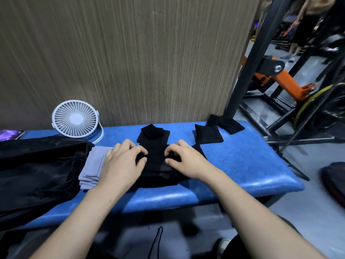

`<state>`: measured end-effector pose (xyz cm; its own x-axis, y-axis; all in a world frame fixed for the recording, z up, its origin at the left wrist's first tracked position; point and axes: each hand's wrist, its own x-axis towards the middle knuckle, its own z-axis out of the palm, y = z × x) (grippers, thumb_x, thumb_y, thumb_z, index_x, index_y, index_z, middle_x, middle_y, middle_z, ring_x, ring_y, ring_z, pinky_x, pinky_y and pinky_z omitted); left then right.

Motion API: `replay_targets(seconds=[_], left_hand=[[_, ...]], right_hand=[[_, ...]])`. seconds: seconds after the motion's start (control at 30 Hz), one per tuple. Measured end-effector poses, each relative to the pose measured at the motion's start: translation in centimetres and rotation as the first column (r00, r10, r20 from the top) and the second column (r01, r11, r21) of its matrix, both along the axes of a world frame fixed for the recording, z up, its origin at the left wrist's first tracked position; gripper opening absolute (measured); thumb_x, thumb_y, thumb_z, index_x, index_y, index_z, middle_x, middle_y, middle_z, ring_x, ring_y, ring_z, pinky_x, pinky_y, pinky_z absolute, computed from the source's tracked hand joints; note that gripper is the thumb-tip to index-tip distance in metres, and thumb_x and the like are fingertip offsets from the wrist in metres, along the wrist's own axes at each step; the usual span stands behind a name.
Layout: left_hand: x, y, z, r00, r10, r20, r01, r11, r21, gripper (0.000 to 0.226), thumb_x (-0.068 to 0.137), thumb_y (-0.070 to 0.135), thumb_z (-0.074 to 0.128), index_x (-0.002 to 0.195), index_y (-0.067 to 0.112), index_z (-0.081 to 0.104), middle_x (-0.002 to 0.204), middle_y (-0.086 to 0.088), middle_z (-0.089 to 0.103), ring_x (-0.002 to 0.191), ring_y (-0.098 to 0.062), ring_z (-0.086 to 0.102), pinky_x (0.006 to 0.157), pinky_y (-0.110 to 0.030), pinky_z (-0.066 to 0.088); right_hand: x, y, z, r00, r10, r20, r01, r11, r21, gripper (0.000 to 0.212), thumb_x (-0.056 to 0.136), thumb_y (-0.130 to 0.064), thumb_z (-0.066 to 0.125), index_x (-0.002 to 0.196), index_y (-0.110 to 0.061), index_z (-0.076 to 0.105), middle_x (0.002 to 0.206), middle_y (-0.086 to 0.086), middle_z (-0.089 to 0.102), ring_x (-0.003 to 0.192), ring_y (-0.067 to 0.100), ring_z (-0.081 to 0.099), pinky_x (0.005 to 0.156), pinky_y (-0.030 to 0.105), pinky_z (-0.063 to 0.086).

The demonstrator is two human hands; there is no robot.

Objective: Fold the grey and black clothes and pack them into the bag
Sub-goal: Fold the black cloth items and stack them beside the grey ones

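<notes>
A black garment (155, 172) lies in the middle of the blue padded bench (242, 165). My left hand (123, 161) and my right hand (184, 161) both rest on it, fingers curled and pinching the cloth near its middle. Left of my left hand lies a folded grey stack (91, 167). The black drawstring bag (37, 172) sprawls over the bench's left end, its mouth beside the grey stack. Folded black pieces lie behind: one (153, 135) just past my hands, another (208, 134) to the right, and a third (230, 126) at the far right edge.
A white desk fan (76, 119) stands at the back left against a wood-grain wall. A phone (10, 134) lies at the far left. Black and orange gym equipment (280, 75) fills the right side. A dark bag (334, 182) sits on the floor at right.
</notes>
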<state>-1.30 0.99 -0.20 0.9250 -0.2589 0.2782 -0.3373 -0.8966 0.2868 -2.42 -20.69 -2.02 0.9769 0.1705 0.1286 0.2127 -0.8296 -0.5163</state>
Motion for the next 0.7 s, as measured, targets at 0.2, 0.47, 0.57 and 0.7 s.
replay_targets(seconds=[0.2,0.47,0.57,0.7], left_hand=[[-0.5,-3.2,1.8,0.967,0.002,0.256,0.012,0.998,-0.055,0.008,0.086,0.026,0.067,0.094,0.027,0.069,0.096,0.006,0.053,0.098,-0.022,0.045,0.087,-0.033,0.029],[0.1,-12.7,0.9,0.963,-0.216,0.159,0.228,0.972,-0.062,0.018,0.093,0.033,0.054,0.107,0.031,0.065,0.104,0.009,0.057,0.108,-0.020,0.047,0.096,-0.032,0.029],[1.7,-15.8,0.2,0.976,-0.207,0.070,0.200,0.975,0.099,0.031,0.096,0.038,0.048,0.123,0.030,0.059,0.118,0.002,0.058,0.116,-0.024,0.045,0.100,-0.034,0.027],[5.2,-19.3,-0.4,0.982,-0.163,-0.091,0.181,0.952,0.247,0.039,0.098,0.040,0.046,0.135,0.031,0.048,0.125,-0.005,0.055,0.119,-0.026,0.045,0.100,-0.036,0.030]], right_hand=[[-0.2,-1.9,0.6,0.974,-0.129,0.186,0.079,0.965,0.251,0.005,0.093,-0.030,0.061,0.091,-0.027,0.064,0.084,-0.007,0.058,0.082,0.012,0.057,0.079,0.037,0.050],[0.7,-10.4,-1.2,0.888,-0.452,0.083,0.434,0.885,0.171,0.003,0.092,-0.026,0.058,0.093,-0.025,0.061,0.099,-0.002,0.060,0.099,0.016,0.053,0.091,0.040,0.047],[1.0,-13.5,-2.4,0.841,-0.540,-0.018,0.540,0.841,0.036,0.017,0.093,-0.031,0.058,0.108,-0.024,0.060,0.115,0.002,0.055,0.113,0.025,0.047,0.096,0.036,0.039],[1.6,-15.0,-3.1,0.823,-0.568,-0.013,0.565,0.820,-0.087,0.029,0.093,-0.036,0.057,0.121,-0.028,0.055,0.121,0.004,0.049,0.116,0.028,0.041,0.094,0.037,0.030]])
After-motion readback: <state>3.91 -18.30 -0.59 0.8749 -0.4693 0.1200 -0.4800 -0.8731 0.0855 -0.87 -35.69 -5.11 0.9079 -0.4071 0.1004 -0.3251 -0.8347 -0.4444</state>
